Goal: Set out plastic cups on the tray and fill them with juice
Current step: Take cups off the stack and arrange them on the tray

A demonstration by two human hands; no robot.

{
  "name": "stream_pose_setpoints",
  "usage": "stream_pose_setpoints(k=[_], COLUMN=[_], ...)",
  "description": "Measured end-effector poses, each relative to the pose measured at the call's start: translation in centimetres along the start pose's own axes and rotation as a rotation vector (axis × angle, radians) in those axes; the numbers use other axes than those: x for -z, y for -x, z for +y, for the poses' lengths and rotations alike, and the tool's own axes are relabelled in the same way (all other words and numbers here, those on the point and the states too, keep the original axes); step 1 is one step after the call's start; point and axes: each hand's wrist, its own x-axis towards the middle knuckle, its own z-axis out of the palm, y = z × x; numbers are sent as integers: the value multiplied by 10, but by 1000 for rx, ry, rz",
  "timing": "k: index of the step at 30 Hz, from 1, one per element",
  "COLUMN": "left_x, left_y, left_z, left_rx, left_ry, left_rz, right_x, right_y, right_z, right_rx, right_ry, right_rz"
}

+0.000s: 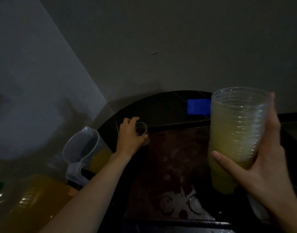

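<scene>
The scene is dim. My right hand (262, 167) grips a tall stack of nested clear plastic cups (237, 132), held up at the right above the dark patterned tray (171, 165). My left hand (130, 134) reaches forward and holds a single clear cup (142, 132) at the tray's far left corner. A clear plastic pitcher (83, 148) with yellow juice in its bottom stands left of the tray, beside my left forearm.
A big bottle of orange-yellow juice (31, 199) lies at the lower left. A blue object (198, 106) sits on the dark round table (161, 105) behind the tray. Grey walls rise close behind the table.
</scene>
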Motion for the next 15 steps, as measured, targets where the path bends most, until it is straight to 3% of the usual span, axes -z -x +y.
stream_pose_setpoints(k=[15], left_x=[8], left_y=[-2], left_z=[-5], left_rx=[-1], left_ry=[-14], left_rz=[-67], right_x=[-1], right_y=[1], right_z=[-1], right_rx=[3], right_ry=[-3], right_rz=[-17])
